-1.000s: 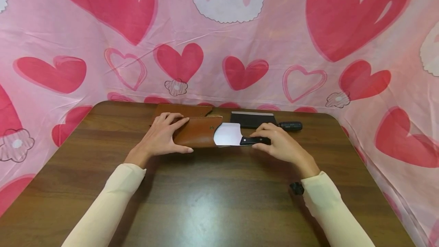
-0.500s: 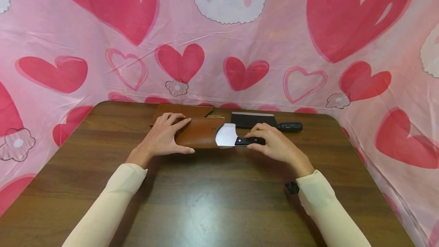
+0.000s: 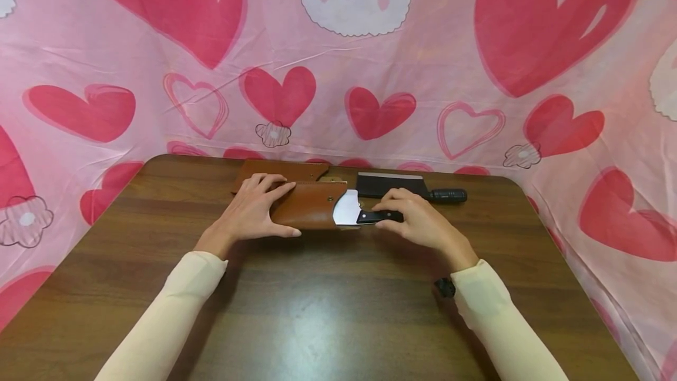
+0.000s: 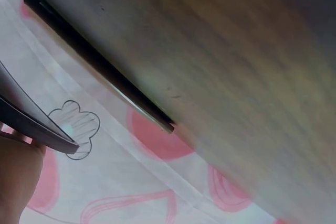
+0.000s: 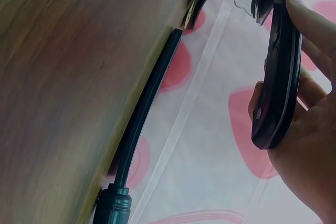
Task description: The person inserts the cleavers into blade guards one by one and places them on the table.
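My left hand (image 3: 252,207) grips the left end of a brown leather knife sheath (image 3: 307,204), thumb along the near side and fingers over the top. The sheath has a small metal snap near its mouth on the right. A cleaver (image 3: 346,209) sits mostly inside it, and a strip of its shiny blade shows between the mouth and the black riveted handle. My right hand (image 3: 415,219) pinches that handle (image 5: 277,77) between thumb and fingers, as the right wrist view also shows. In the left wrist view, the sheath's edge (image 4: 39,124) rises beside my left hand.
Behind lies a second brown leather sheath (image 3: 282,168) near the table's back edge. A black-bladed cleaver (image 3: 391,186) with a black ribbed handle lies to its right. The wooden table (image 3: 317,310) backs onto a pink heart-patterned cloth (image 3: 328,57).
My right hand has moved left with the cleaver, so less of the blade shows outside the sheath. My left hand and the sheath have stayed nearly in place.
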Demonstrator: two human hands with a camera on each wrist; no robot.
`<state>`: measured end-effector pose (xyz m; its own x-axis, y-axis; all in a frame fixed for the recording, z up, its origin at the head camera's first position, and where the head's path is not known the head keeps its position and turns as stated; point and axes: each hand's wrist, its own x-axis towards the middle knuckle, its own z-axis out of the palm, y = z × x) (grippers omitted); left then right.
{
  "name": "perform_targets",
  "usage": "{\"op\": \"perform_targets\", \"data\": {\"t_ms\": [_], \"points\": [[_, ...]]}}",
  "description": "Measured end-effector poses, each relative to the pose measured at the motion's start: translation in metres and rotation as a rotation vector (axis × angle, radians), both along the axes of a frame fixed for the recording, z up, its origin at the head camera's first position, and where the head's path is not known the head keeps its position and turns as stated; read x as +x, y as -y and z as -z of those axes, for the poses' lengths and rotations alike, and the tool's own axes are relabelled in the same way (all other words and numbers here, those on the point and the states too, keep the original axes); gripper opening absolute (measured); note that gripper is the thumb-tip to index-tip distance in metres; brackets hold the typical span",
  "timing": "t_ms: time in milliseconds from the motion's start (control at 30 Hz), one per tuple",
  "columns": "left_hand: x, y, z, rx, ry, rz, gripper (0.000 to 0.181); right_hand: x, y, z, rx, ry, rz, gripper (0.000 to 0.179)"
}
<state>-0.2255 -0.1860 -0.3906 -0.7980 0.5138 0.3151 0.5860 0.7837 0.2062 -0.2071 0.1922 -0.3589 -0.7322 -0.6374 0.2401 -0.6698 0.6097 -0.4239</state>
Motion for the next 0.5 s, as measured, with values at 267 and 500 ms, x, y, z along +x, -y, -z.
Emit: {"op": "perform_targets", "data": {"t_ms": [267,500], "points": [[0.0006,-0.0009,-0.0021,-0.002,-0.015,0.009,0.106,0.0006,0.0067,0.0003,-0.006,-0.001,0.0,0.03],[0.0011,-0.0007,-0.0035,-0.002,-0.011,0.011,0.107,0.0017,0.0087,-0.0004,-0.005,-0.027,0.0,0.031]]}}
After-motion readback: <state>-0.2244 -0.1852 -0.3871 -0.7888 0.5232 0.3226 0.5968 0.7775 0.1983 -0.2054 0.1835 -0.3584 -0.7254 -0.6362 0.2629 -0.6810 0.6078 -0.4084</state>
